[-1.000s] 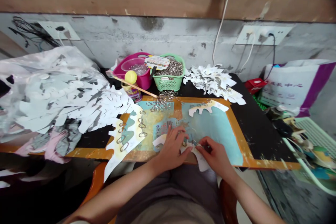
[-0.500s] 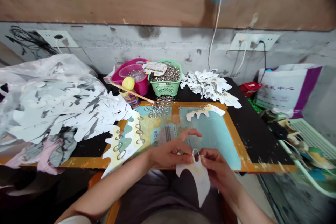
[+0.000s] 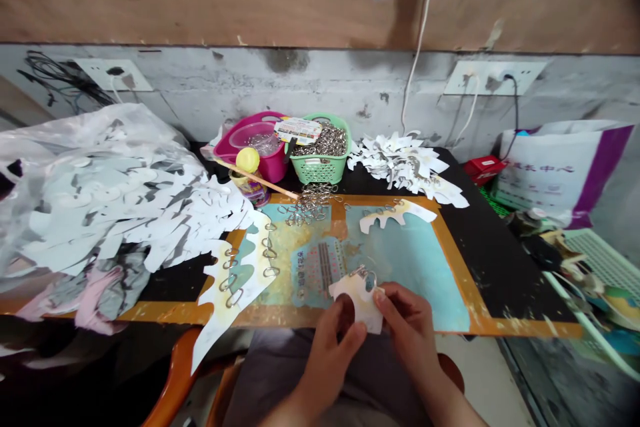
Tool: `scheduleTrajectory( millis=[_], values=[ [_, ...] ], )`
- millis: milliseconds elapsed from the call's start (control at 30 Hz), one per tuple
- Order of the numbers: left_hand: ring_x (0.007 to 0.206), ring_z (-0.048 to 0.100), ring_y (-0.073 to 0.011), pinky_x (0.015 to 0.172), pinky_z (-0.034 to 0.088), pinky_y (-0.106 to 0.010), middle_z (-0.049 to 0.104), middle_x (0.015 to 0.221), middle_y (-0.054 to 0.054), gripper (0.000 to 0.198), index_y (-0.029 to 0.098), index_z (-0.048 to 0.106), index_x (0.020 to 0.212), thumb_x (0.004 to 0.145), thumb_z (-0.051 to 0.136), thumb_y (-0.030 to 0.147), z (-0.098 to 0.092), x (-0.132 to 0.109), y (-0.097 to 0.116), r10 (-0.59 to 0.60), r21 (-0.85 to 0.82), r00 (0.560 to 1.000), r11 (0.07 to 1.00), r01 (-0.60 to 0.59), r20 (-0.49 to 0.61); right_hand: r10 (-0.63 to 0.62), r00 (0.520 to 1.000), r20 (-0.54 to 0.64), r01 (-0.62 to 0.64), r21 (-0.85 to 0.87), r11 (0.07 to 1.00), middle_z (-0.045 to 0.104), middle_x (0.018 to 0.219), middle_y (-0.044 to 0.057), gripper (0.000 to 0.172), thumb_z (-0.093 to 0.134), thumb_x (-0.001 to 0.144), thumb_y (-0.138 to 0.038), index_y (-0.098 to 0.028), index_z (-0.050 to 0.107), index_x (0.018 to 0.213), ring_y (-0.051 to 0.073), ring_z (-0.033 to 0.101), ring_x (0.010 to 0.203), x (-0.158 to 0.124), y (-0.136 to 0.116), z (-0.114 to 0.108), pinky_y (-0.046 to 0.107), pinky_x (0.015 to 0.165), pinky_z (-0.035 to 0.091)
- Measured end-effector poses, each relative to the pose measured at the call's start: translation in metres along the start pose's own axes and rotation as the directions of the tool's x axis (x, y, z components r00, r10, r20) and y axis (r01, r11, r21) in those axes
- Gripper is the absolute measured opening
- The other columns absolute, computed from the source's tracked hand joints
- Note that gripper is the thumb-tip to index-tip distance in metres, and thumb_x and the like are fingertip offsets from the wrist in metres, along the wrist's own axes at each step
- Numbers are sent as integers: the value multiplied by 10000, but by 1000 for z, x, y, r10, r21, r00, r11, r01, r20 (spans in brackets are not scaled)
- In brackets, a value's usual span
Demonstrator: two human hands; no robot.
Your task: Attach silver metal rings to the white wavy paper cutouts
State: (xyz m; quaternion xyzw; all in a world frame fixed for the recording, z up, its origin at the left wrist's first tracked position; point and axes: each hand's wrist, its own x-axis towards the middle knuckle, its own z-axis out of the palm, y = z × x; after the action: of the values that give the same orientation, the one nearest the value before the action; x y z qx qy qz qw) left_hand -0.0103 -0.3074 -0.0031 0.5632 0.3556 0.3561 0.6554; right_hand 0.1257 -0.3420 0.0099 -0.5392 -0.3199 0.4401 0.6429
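Observation:
Between my two hands is a white cut-out piece [image 3: 369, 313] with a jagged outline and metal rings [image 3: 370, 278] along its upper edge. My left hand [image 3: 334, 340] pinches its lower left part, and my right hand [image 3: 405, 320] grips its right edge. Left of my hands, two similar white pieces with metal rings, one of them a ringed cut-out [image 3: 263, 253], lie overlapping the table's front edge. Another jagged piece [image 3: 400, 215] rests on the blue mat [image 3: 420, 267] ahead of my right hand. A heap of loose metal rings [image 3: 307, 205] lies at the mat's back edge.
A big plastic bag [image 3: 100, 127] spills white cut-outs at left. Behind the mat stand a pink basket [image 3: 275, 167], a green basket [image 3: 320, 170] full of metal rings, and a yellow-lidded can [image 3: 255, 192] with a stick. More cut-outs [image 3: 400, 163] are piled back right; a crate [image 3: 590, 247] stands right.
My left hand has moved down from the top of the cut-out to its lower left part. The piece has been raised and turned, its ringed edge now tilted over the mat.

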Motion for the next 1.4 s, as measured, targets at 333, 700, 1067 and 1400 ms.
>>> scheduleTrajectory(
  millis=[333, 700, 1067, 1400],
  values=[
    [511, 334, -60, 463, 298, -191, 316, 553, 68, 648, 177, 359, 538, 643, 732, 697, 10, 18, -5, -147, -75, 956, 988, 132, -253, -75, 992, 98, 79, -36, 996, 444, 585, -24, 376, 635, 900, -450, -182, 532, 658, 112, 383, 540, -4, 2, -3, 217, 499, 307],
    [513, 328, -62, 468, 304, -196, 383, 549, 61, 636, 168, 439, 569, 610, 730, 733, -6, 20, 6, -129, -115, 976, 987, 110, -177, 19, 979, 203, -2, -83, 997, 405, 639, -32, 353, 597, 926, -478, -183, 521, 749, 96, 339, 548, -1, -4, -1, 202, 489, 294],
    [497, 393, -68, 477, 328, -199, 473, 550, 28, 525, 136, 570, 619, 642, 791, 611, -5, 22, -9, -139, -372, 987, 914, 160, 84, 77, 939, 336, -185, 302, 935, 450, 644, -38, 367, 772, 794, -428, -177, 523, 698, 49, 269, 452, 4, 6, -3, 172, 393, 210],
    [476, 267, -48, 437, 229, -184, 299, 482, 66, 577, 153, 408, 457, 693, 777, 528, -3, 28, -8, -28, -87, 1000, 996, 27, -4, 207, 942, 266, -244, 113, 963, 592, 724, 15, 294, 782, 792, -438, -158, 705, 839, 94, 472, 589, 26, -3, -12, 187, 534, 375]
  ],
)
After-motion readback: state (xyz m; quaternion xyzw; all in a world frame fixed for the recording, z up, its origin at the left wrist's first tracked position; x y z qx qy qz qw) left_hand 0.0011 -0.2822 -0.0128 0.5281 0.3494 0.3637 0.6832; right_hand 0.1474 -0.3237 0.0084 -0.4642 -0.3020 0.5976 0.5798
